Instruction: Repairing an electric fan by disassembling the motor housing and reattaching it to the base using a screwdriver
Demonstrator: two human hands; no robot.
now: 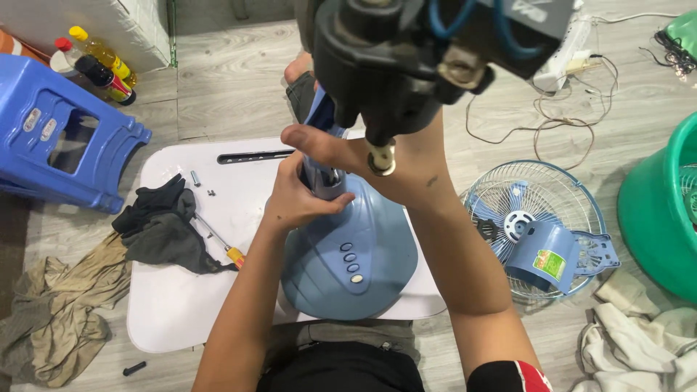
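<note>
Both bare forearms reach forward from the bottom of the view and converge toward the middle. The left hand (294, 199) is curled in a closed grip, knuckles up, thumb pointing right. The right hand (341, 149) sits just above and beyond it, wrist bent inward, thumb stretched left, fingers wrapped out of sight. A red and black sleeve edge shows at the right upper arm.
</note>
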